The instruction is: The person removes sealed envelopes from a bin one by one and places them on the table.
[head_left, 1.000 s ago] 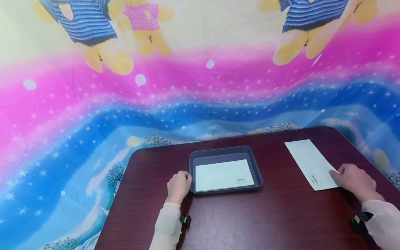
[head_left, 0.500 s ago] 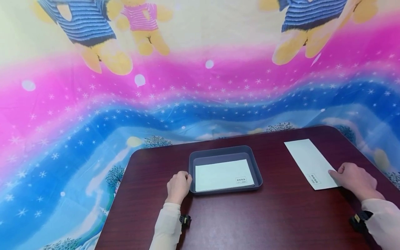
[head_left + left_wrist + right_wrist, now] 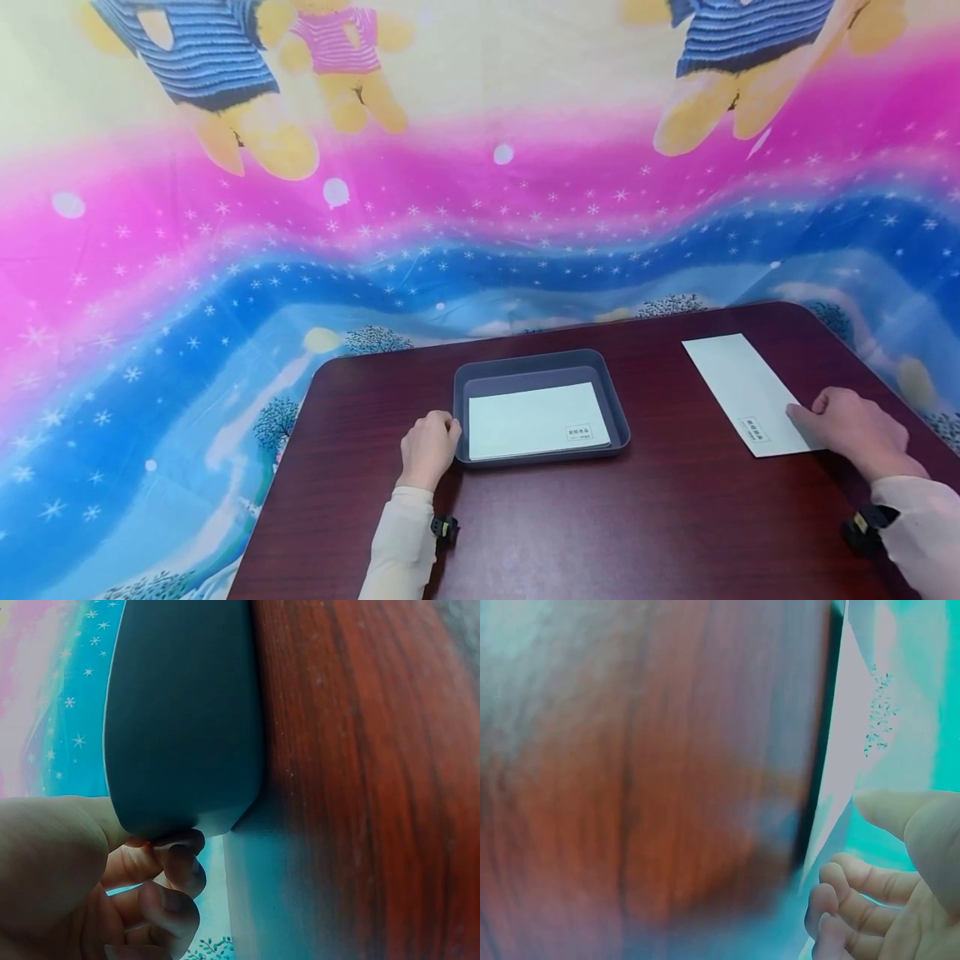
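In the head view, a dark grey tray (image 3: 536, 362) stands on the table with white envelopes (image 3: 532, 417) lying inside, the top one bearing a small printed box. My left hand (image 3: 427, 450) grips the tray's left side; the left wrist view shows the thumb over its rim and the fingers curled beside its wall. To the right lies another white envelope (image 3: 738, 387), set at a slant, possibly several stacked. My right hand (image 3: 855, 429) holds its near right edge, thumb on top and fingers curled at the side. In the right wrist view, the exact finger contact is unclear.
The dark reddish-brown table (image 3: 585, 533) has rounded far corners. Behind it hangs a pink and blue cloth (image 3: 480, 208) printed with bears and snowflakes. Each wrist carries a black strapped camera (image 3: 445, 530).
My right hand has shifted very slightly up and to the right, and a little more of the envelope's near edge shows. The left hand and the tray have stayed still.
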The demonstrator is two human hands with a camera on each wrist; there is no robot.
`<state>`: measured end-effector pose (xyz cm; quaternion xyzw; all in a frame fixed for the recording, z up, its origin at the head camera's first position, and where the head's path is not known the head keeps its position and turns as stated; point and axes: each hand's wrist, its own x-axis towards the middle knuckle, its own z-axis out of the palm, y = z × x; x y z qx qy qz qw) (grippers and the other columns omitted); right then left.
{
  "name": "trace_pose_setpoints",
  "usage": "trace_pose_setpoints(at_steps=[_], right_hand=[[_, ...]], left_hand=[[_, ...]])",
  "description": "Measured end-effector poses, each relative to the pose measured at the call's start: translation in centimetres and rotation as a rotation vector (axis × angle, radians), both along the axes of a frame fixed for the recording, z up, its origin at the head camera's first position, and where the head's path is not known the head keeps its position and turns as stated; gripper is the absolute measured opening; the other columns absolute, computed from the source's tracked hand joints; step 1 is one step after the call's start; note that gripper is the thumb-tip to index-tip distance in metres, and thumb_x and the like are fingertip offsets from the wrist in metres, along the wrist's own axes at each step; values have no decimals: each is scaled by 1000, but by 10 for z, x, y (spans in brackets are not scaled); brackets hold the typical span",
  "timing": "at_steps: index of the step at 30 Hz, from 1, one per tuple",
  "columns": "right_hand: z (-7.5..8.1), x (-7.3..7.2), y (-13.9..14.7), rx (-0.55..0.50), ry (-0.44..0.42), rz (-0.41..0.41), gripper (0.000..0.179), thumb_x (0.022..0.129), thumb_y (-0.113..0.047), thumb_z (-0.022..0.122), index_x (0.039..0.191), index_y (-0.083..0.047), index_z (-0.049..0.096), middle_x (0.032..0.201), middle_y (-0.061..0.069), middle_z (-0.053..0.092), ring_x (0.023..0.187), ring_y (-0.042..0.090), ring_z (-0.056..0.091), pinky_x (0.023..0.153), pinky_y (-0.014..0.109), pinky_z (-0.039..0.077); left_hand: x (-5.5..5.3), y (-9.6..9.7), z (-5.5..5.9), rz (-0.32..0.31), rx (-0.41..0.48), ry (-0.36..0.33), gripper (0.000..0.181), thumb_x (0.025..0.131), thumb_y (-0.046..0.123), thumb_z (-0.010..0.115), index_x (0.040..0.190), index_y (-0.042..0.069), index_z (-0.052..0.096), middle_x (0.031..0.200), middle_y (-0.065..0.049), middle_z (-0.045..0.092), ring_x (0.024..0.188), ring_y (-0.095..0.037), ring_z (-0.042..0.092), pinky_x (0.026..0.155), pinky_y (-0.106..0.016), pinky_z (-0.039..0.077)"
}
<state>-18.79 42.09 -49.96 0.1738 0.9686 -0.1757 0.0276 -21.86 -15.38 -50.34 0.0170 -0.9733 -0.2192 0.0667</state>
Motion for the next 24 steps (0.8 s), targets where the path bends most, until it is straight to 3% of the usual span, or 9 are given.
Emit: trace_pose_setpoints(at_steps=[11,17,24], right_hand=[[15,2,-8,17,45,39,48,96,-53,59,76,-10,55,62,1,47,63,23,49,55,43,32],[22,0,-19,31,84,63,51,97,-52,58,64,-16,42,57,-5,32,58,18,38,52,38,26],[28,1,-27,24,95,119,53,98,-60,51,70,-15,46,59,-5,35,59,17,37,52,39,25]], left_hand=[[0,0,0,-7,-8,15,48,99,21,61,56,20,37,49,6,28,42,-13,27,44,-28,21],[0,0,1,-3,-8,12,48,99,21,60,56,20,37,50,6,28,43,-13,27,45,-28,21],[1,0,0,-8,-6,8,49,99,21,61,56,20,37,49,6,28,42,-12,27,44,-27,21]])
